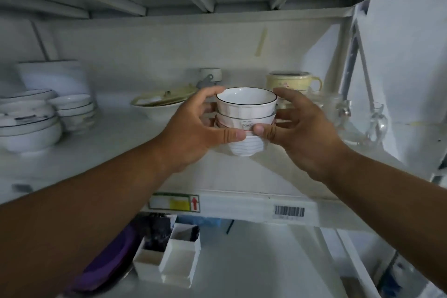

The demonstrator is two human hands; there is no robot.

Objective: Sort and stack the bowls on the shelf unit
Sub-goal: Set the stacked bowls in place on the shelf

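White shelf point(101, 143), left hand point(193, 128) and right hand point(300, 126) both gripping stacked bowls point(245, 113), more bowls point(36, 118) far left

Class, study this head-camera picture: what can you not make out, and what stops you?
- Head view: how many bowls the held stack has; left hand and right hand cover its sides.
- Sticker text on the stack: too small.
- Glassware at right: blurred.

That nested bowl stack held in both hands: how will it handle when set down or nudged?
The bowl stack looks like glazed ceramic, so probably rigid, breakable and slick. It is tall over a narrow foot, so it may tip if nudged. The left hand and right hand grip opposite sides, which suggests some weight.
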